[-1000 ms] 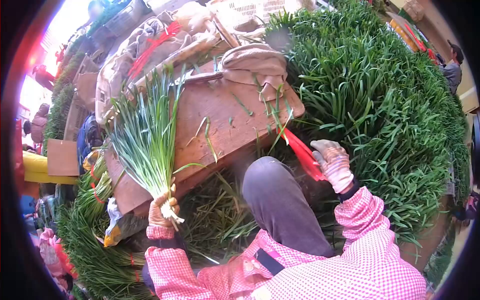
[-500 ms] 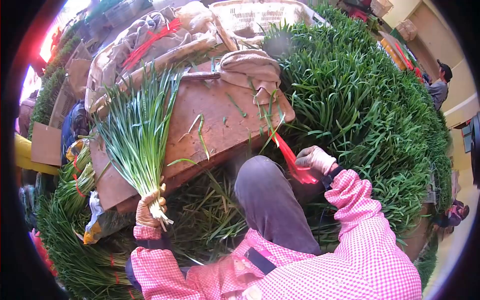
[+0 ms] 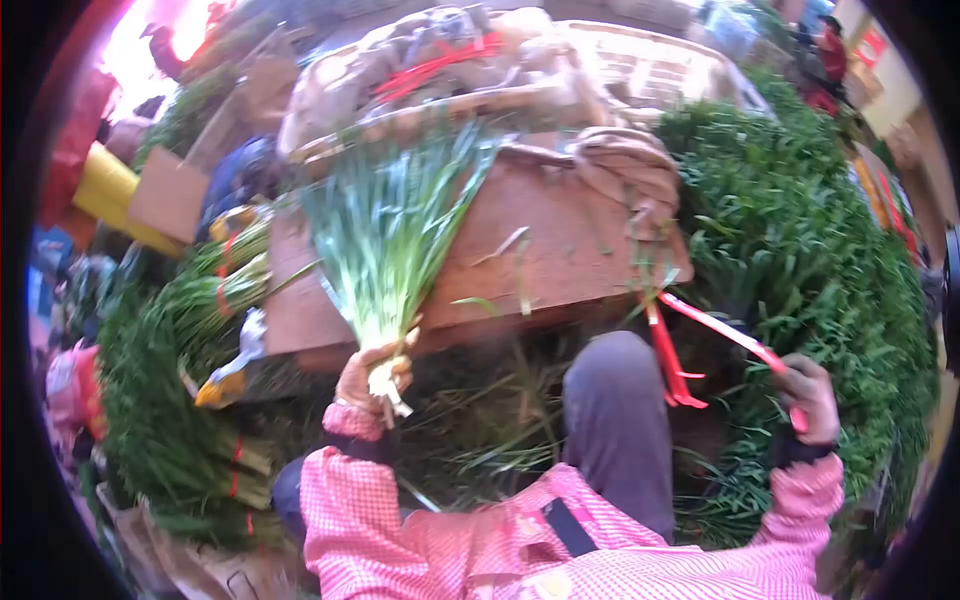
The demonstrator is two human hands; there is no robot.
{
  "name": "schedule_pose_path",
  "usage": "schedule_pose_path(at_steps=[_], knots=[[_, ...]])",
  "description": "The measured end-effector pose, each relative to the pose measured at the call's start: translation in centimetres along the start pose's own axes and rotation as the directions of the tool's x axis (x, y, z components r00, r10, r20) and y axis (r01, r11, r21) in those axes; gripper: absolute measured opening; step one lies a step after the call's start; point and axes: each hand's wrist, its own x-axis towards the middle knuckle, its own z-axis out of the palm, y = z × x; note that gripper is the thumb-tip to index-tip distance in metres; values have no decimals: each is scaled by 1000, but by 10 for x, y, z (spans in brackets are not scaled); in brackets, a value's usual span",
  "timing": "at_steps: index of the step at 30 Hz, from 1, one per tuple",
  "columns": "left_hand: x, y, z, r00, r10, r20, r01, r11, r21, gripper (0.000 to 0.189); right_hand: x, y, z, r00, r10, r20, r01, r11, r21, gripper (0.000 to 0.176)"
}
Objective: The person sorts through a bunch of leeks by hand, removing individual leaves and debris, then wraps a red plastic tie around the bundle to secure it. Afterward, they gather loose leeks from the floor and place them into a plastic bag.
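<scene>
My left hand (image 3: pixel 374 378), gloved, is wrapped round the white stem ends of a bunch of long green leaves (image 3: pixel 398 245). The leaves fan out upward over the reddish-brown board (image 3: pixel 575 245). Over at the right, my right hand (image 3: pixel 808 398) is closed on one red strip (image 3: pixel 725 330), pulled taut from the board's right corner. More red strips (image 3: pixel 665 355) hang from that corner beside my knee. A folded beige cloth (image 3: pixel 625 165) rests on the board's upper right part.
Behind the board stand white plastic baskets (image 3: pixel 655 65), one holding cloths and red strips. A large heap of green leaves (image 3: pixel 800 230) lies at the right. Tied bundles (image 3: pixel 235 285) are stacked at the left. A person (image 3: pixel 832 50) is at the upper right.
My right hand has moved right, drawing one red strip away from the others. The view has turned, shifting the scene rightward. My left hand still holds the bunch.
</scene>
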Motion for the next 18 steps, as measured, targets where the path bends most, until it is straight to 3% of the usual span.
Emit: schedule_pose_path(at_steps=[2,5,6,8,9,10,11,12,13,15,17,18], knots=[[-7,5,34,992,105,69,-100,992,-77,63,-6,7,-24,972,-209,105,197,973,118,27],[-16,24,47,971,177,159,-166,983,-82,67,0,-26,30,945,-215,247,162,962,219,19],[-18,31,53,967,189,171,-182,982,-56,66,11,-31,50,932,-169,322,119,979,168,19],[-24,47,64,962,203,181,-204,979,-10,65,25,-66,116,890,37,454,22,992,-124,17],[-27,56,72,954,201,220,-210,978,17,64,38,-71,147,844,61,533,48,981,-188,13],[-31,65,81,951,216,221,-232,971,49,64,61,-63,170,740,-106,664,332,917,-224,12],[-34,73,88,947,231,221,-253,964,80,64,104,-40,192,177,-543,821,956,292,-13,13],[-35,80,91,939,234,252,-271,954,125,59,103,-57,221,648,-11,761,338,900,-275,13],[-37,85,95,945,275,180,-301,944,138,50,112,-61,250,678,30,734,211,949,-234,14],[-36,92,91,942,286,173,-318,927,199,42,146,-57,297,575,80,815,173,961,-217,21],[-30,93,80,954,283,94,-298,917,264,41,170,-51,340,545,118,830,247,924,-293,22],[-25,87,83,943,331,-31,-304,897,321,40,177,-50,359,493,130,860,257,923,-287,22]])
